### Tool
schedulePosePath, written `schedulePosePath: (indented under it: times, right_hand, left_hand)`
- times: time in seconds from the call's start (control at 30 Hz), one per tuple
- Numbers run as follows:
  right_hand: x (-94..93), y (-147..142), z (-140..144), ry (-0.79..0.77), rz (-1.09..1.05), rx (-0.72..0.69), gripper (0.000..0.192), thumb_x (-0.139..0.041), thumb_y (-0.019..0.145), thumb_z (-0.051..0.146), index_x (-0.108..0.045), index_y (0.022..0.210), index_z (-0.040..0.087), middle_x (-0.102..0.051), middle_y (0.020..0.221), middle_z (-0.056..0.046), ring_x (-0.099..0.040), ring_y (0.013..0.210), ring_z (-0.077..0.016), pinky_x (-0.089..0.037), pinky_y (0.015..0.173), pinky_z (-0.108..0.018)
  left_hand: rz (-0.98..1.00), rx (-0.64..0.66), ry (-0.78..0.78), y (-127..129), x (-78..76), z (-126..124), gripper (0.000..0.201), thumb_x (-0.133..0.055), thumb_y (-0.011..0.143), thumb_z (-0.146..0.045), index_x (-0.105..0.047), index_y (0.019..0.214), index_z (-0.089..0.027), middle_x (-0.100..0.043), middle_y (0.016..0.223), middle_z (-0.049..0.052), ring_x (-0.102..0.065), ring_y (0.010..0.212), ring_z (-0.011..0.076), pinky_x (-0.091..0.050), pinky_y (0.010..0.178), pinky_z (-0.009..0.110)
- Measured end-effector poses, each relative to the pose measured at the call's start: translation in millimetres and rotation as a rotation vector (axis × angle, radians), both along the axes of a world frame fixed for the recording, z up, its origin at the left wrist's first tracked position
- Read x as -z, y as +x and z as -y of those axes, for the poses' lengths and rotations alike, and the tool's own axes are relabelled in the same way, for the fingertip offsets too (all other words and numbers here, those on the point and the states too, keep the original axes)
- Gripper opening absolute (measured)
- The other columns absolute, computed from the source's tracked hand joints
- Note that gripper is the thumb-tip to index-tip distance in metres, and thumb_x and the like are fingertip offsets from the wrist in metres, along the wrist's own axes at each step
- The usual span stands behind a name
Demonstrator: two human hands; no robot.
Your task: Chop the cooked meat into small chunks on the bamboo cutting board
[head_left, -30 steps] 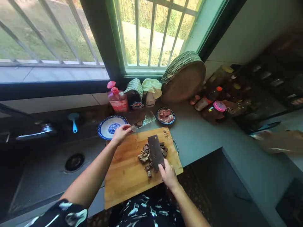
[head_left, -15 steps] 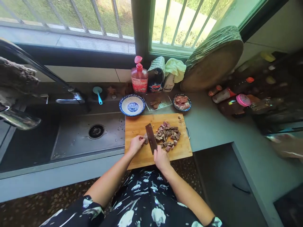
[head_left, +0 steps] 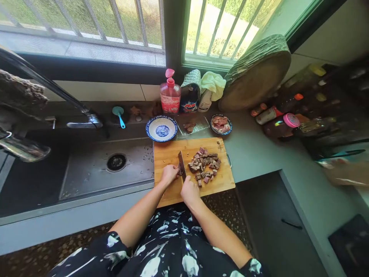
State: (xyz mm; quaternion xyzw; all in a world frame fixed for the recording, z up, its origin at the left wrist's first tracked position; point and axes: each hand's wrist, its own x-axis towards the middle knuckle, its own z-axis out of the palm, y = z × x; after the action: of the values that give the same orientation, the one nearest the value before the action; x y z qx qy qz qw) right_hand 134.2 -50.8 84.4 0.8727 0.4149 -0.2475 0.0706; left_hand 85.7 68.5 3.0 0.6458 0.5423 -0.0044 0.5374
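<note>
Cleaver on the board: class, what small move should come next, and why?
Probably press the cleaver straight down. Its blade stands edge-down beside the left hand, which pins a small piece on the cutting board; the right hand has its grip on the handle; cut meat cubes lie right.

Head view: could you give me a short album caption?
Right hand holds a cleaver beside diced meat on a wooden board; left hand steadies a piece.
</note>
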Motion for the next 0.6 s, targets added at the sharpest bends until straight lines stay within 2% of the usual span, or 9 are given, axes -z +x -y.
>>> schedulePosePath:
  times: [0.13, 0.3, 0.43, 0.5, 0.6]
  right_hand:
    - [6.3, 2, -13, -0.028, -0.016, 0.023, 0.024, -0.040, 0.086, 0.016, -0.037, 0.108, 0.009, -0.063, 0.083, -0.017, -0.064, 0.081, -0.0221, -0.046, 0.068, -0.029]
    - [13.6, 22, -7, 0.073, 0.004, 0.048, 0.021, -0.035, 0.090, 0.026, -0.038, 0.105, 0.012, -0.064, 0.084, -0.015, -0.064, 0.078, -0.0223, -0.044, 0.063, -0.028]
    - [9.3, 43, 6, 0.099, 0.046, 0.095, 0.019, -0.034, 0.091, 0.025, -0.041, 0.102, 0.012, -0.064, 0.080, -0.013, -0.063, 0.075, -0.0207, -0.041, 0.060, -0.025]
    - [3.7, 53, 12, 0.135, 0.043, 0.106, 0.018, -0.036, 0.090, 0.026, -0.043, 0.100, 0.013, -0.064, 0.078, -0.012, -0.063, 0.074, -0.0201, -0.039, 0.059, -0.024]
    - [-9.4, 70, 20, 0.271, 0.005, 0.137, 0.016, -0.038, 0.090, 0.029, -0.045, 0.095, 0.015, -0.064, 0.077, -0.009, -0.062, 0.071, -0.0181, -0.037, 0.057, -0.023]
  left_hand:
    - [0.011, 0.012, -0.014, 0, 5.1, -1, 0.016, -0.051, 0.072, -0.027, -0.059, 0.064, -0.015, -0.062, 0.050, 0.003, -0.061, 0.053, 0.0146, -0.042, 0.051, 0.020]
    - [0.021, 0.005, -0.050, -3, 4.3, -1, 0.015, -0.051, 0.071, -0.025, -0.059, 0.064, -0.015, -0.062, 0.051, 0.003, -0.060, 0.048, 0.0134, -0.043, 0.049, 0.020]
    - [-0.004, -0.015, -0.019, -6, -4.6, -1, 0.014, -0.051, 0.070, -0.024, -0.060, 0.067, -0.015, -0.061, 0.049, 0.002, -0.059, 0.048, 0.0132, -0.043, 0.050, 0.020]
    - [-0.010, -0.005, 0.054, -2, -11.6, 0, 0.014, -0.052, 0.071, -0.025, -0.062, 0.070, -0.016, -0.063, 0.054, 0.002, -0.059, 0.052, 0.0133, -0.043, 0.053, 0.021]
    - [0.025, 0.035, 0.187, 13, -24.4, 4, 0.015, -0.054, 0.072, -0.028, -0.064, 0.073, -0.017, -0.067, 0.068, 0.003, -0.061, 0.064, 0.0139, -0.042, 0.060, 0.021]
